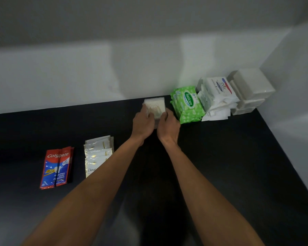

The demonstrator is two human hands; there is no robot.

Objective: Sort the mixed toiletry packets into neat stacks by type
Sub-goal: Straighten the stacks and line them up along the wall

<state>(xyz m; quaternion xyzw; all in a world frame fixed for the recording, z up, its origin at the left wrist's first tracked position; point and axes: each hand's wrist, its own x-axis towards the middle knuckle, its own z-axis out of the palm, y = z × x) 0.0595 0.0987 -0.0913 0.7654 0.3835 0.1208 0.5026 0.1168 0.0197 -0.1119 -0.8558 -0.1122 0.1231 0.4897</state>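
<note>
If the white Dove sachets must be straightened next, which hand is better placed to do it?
Probably the left. The left hand and right hand both hold the clear packet stack, but the Dove sachets lie beside the left forearm; the right would have to cross over.

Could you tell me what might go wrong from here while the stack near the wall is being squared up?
1. Both hands, left hand and right hand, grip the clear packet stack close beside the green Sanicare wipes; a sideways nudge could shift that pile.
2. The white Dove pile looks loose and uneven, so it might slump if bumped.
3. The left forearm crosses over the Dove sachets and could drag them on withdrawal.
</note>
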